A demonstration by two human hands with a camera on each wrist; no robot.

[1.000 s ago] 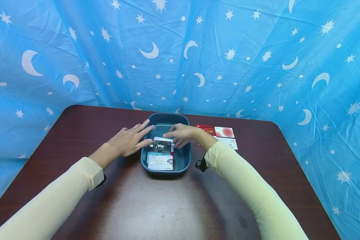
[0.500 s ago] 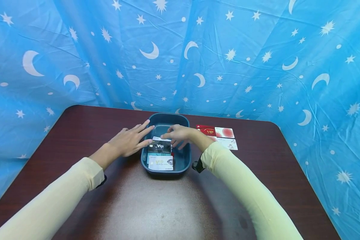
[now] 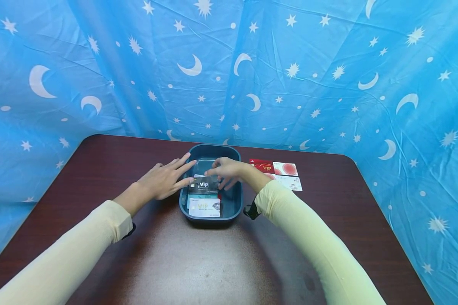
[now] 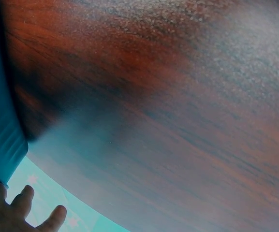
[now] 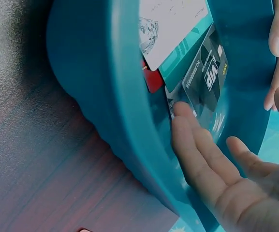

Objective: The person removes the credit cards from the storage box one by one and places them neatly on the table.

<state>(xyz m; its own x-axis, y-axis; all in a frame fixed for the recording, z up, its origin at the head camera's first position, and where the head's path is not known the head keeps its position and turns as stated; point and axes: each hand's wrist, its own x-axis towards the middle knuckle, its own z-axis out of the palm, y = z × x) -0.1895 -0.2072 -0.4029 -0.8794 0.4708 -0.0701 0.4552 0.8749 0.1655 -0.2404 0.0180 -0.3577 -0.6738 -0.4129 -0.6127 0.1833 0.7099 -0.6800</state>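
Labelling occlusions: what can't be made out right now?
Head view: flat red-and-white card, mostly hidden by right forearm.
Head view: fine print on black rectangular card, too small.
Right wrist view: flat red card, mostly covered by white rectangular card and flat teal card.
Left wrist view: left hand, cut off by frame edges.

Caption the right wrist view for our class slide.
Right hand in a blue container, close beside overlapping cards.

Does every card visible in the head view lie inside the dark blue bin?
No, the red VIP card lies on the wooden table, outside the dark blue bin.
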